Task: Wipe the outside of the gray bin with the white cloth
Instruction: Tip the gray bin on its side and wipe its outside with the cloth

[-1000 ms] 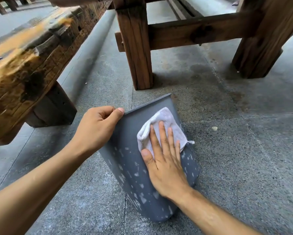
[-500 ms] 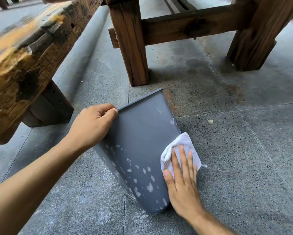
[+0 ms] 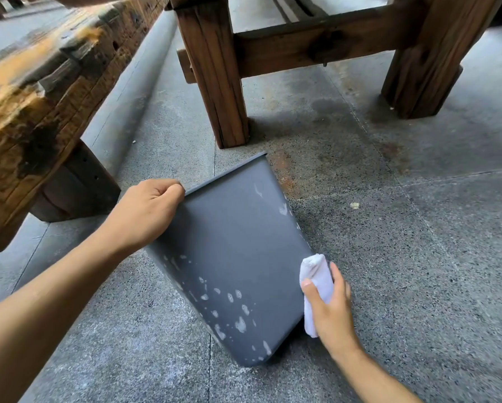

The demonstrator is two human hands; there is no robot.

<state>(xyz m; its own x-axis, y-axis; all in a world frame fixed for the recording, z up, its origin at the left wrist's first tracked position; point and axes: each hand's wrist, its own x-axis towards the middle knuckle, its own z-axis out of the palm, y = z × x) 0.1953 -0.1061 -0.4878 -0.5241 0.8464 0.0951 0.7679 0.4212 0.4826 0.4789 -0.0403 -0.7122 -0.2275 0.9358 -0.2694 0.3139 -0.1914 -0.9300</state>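
- Head view: a gray bin (image 3: 229,257) is seen tilted on a speckled stone floor (image 3: 404,271), its open mouth turned away toward a wooden table leg (image 3: 215,82), so its contents cannot be told.
- The bin's near rim corner is clenched by the left hand (image 3: 145,213), fingers curled over the edge.
- A white cloth (image 3: 315,282) is gripped in the right hand (image 3: 332,309) and pressed against the bin's lower right edge, near the floor.
- White smears (image 3: 232,309) are left on the lower part of the facing wall, and a few near the upper right; the middle looks clean.
- A weathered wooden bench (image 3: 40,97) stands to the left.
- Risk, as judged: the tilted bin could slip or twist on its lower edge if the cloth is pushed hard sideways while only one corner is held.
- The cloth could drag on the gritty floor and pick up dirt, which would be smeared back onto the bin.
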